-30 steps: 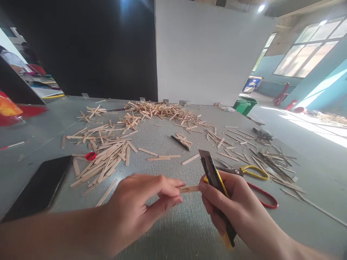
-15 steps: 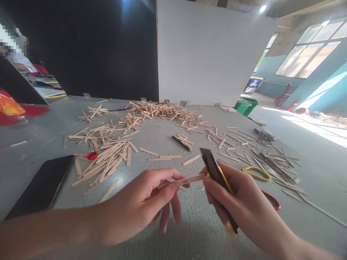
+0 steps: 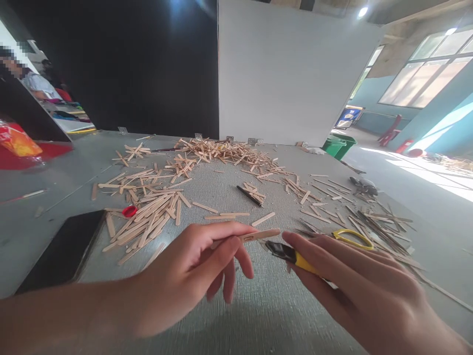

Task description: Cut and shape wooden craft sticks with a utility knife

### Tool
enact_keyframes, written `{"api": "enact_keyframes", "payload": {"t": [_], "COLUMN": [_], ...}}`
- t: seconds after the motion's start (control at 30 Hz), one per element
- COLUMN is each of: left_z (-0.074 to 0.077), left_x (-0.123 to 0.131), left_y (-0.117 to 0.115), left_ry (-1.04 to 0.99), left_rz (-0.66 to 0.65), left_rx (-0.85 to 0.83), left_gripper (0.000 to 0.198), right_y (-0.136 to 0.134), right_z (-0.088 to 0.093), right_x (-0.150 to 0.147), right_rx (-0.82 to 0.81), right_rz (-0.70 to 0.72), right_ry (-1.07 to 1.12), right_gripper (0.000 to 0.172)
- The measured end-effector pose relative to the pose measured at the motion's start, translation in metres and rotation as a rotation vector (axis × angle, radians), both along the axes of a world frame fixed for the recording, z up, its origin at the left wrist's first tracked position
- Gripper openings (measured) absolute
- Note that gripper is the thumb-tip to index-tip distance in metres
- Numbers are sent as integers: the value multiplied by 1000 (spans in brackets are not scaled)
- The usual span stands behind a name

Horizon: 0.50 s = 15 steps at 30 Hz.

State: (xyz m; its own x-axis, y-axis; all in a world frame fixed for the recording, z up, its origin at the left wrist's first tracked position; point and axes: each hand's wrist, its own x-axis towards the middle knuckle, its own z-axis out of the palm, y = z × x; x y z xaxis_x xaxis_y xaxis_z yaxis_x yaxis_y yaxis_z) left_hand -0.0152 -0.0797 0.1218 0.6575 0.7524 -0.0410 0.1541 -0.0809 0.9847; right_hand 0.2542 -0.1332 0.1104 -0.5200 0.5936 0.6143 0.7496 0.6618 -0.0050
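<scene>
My left hand (image 3: 195,271) pinches a wooden craft stick (image 3: 266,234) between thumb and forefinger, with the other fingers hanging loosely below. A small slot shows in the stick near my thumb; its free end points right. My right hand (image 3: 369,286), back upward, is wrapped round a yellow-and-black utility knife (image 3: 286,250). The knife's tip lies just below the stick, close to the slot; I cannot tell whether it touches. Scissors (image 3: 353,237) with yellow handles lie on the table just beyond my right hand, which partly covers them.
Many loose craft sticks (image 3: 155,217) lie across the grey table (image 3: 221,190). A black pen (image 3: 250,195) rests mid-table. At left are a dark phone-like slab (image 3: 61,251) and a red ring (image 3: 129,211). Thin strips (image 3: 384,234) lie at right. Panels (image 3: 284,74) stand behind.
My right hand has turned over, bringing the knife from upright to nearly level with its tip by the stick. The red scissor handle is now hidden. My left hand keeps its pinch.
</scene>
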Motion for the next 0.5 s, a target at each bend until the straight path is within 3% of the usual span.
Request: {"api": "enact_keyframes", "payload": {"t": [0.5], "left_z": [-5], "left_x": [-2], "left_y": [-8], "left_ry": [-65], "left_rz": [31], "left_rx": [116], "left_gripper": [34], "right_y": [-5], "right_z": [-5], "right_x": [0], "right_rx": [-46], "right_rz": [39], "right_ry": [-73], "right_gripper": [38]}}
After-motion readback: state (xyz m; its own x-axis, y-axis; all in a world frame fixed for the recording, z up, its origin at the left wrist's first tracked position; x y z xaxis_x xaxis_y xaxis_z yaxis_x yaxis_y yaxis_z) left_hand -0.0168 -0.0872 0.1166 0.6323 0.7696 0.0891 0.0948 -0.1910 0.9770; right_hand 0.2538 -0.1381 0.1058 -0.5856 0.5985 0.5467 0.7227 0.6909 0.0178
